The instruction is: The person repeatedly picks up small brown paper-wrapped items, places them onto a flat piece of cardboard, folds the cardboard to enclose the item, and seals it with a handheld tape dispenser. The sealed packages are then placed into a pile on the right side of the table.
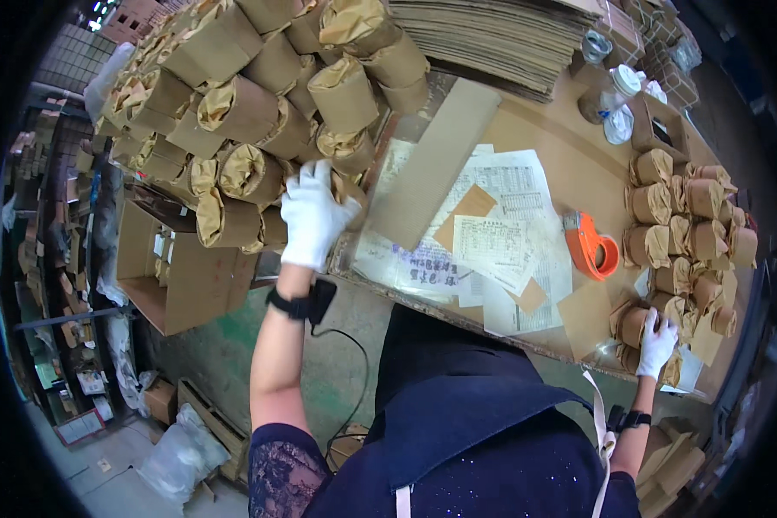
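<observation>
My left hand (pixel 313 216), in a white glove, is at the near edge of a tall pile of brown paper-wrapped cylinders. Its fingers are spread and appear to hold nothing; a paper-wrapped cylinder (pixel 345 148) stands just beyond them. Part of another one beside the thumb is hidden by the glove. Far to the right, my right hand (pixel 658 347), gloved as well, grips a small paper-wrapped roll (pixel 634 326) at the near end of a group of similar rolls (pixel 704 198). Its fingertips lie over the roll's side.
Between my hands the table holds printed papers (pixel 527 186), a grey cardboard strip (pixel 440 164) and an orange tape dispenser (pixel 591 246). Stacked cardboard sheets (pixel 492 43) and a lidded jar (pixel 609 95) stand at the back. An open carton (pixel 203 285) sits left, below the pile.
</observation>
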Tool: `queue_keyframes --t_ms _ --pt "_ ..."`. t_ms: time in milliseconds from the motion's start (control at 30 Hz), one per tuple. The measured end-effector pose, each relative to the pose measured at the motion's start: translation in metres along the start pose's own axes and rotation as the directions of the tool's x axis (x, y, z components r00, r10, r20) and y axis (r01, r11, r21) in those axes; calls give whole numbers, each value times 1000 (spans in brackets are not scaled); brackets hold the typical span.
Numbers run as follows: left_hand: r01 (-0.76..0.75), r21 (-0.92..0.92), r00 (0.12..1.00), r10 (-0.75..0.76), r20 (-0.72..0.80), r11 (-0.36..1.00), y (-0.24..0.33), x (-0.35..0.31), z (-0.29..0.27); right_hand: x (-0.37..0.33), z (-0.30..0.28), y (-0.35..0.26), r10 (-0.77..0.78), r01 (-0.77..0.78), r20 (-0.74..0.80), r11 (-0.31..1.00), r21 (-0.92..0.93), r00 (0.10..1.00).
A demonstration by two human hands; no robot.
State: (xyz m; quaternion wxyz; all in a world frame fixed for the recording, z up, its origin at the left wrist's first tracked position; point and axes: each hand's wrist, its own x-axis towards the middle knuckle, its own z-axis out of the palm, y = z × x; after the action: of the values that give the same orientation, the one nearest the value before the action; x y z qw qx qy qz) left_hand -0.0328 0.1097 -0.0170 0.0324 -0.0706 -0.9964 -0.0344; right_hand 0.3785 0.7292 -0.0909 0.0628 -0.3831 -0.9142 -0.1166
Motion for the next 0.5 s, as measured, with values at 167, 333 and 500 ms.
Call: queue_keyframes --t_ms 167,333,500 --pt "-393 15 832 362 -421 919 18 2 32 -12 -23 -17 -192 193 78 981 2 978" --pt "-322 -62 945 325 38 945 86 -59 104 -13 -21 -47 -139 168 174 971 -168 975" --pt "-111 -141 965 140 219 984 87 -54 104 -16 -58 -55 -320 323 289 946 38 902"
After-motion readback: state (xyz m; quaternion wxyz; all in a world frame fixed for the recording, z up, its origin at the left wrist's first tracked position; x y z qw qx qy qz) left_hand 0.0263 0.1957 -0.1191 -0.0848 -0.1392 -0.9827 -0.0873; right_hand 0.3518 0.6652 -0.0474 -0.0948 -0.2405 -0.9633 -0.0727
